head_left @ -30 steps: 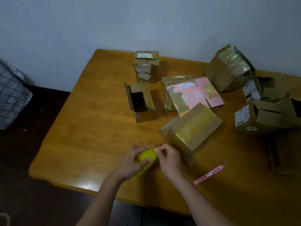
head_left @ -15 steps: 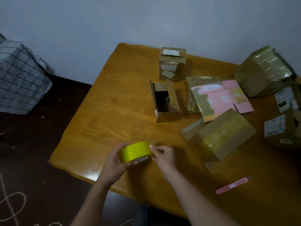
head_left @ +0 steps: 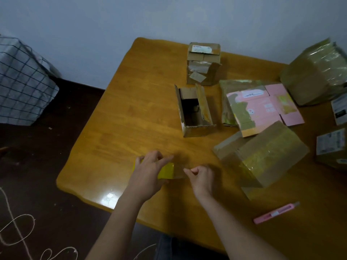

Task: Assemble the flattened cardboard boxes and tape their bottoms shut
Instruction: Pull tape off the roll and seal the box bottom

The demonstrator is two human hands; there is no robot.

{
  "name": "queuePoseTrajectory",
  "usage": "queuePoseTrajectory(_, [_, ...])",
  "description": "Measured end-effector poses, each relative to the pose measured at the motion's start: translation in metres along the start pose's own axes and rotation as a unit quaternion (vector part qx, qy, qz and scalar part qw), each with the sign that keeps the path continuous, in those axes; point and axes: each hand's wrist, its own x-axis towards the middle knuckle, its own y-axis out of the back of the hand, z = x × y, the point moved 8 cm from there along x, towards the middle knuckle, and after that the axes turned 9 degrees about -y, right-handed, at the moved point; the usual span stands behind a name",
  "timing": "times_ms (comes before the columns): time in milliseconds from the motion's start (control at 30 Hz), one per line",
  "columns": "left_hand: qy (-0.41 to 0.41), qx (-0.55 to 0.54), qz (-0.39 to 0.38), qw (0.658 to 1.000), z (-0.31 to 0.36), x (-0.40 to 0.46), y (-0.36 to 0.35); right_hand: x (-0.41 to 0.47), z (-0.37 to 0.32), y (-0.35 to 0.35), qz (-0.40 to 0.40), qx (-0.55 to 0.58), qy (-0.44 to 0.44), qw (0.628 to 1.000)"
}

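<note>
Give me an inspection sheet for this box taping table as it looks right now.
Surface: wooden table, glossy.
Job's things: yellow tape roll; open box; taped box; flattened pink box.
Clutter: pink cutter; closed box at the far edge.
Hands: left hand holds the roll; right hand pinches the tape end.
Cables: pale cord on the floor.
Surroundings: checked fabric, wall.

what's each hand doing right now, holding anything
Left hand: grips the yellow roll of packing tape.
Right hand: pinches the clear strip of tape pulled from the roll.
</note>
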Motion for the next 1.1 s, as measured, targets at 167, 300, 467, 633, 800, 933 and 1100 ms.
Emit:
queuePoseTrajectory(167, [-0.014,-0.029,-0.029,0.999,0.005,0.012,-0.005,0.004,0.008,-0.004,-0.004,-0.047,-0.035,0.998])
queuePoseTrajectory(300, [-0.004,-0.021,-0.043,0.999,0.002,0.009,-0.004,0.003,0.012,-0.002,0.001,-0.065,-0.042,0.997])
queuePoseTrajectory(467, [0.010,-0.008,-0.065,0.998,0.007,0.014,-0.002,0.011,0.034,0.020,-0.040,-0.097,-0.069,0.992])
queuePoseTrajectory(633, [0.016,0.051,-0.128,0.990,0.043,0.034,-0.009,-0.023,0.032,0.054,0.001,-0.067,0.096,0.993])
queuePoseTrajectory(800, [-0.066,-0.250,-0.013,0.966,0.104,0.069,-0.015,-0.074,0.039,0.147,0.276,0.003,0.263,0.924])
queuePoseTrajectory(933, [-0.151,-0.342,-0.018,0.927,0.148,0.093,-0.017,-0.051,0.060,0.179,0.301,0.016,0.247,0.921])
queuePoseTrajectory(1100, [-0.136,-0.420,-0.057,0.896,0.159,0.107,-0.035,-0.022,0.065,0.168,0.230,0.025,0.262,0.937])
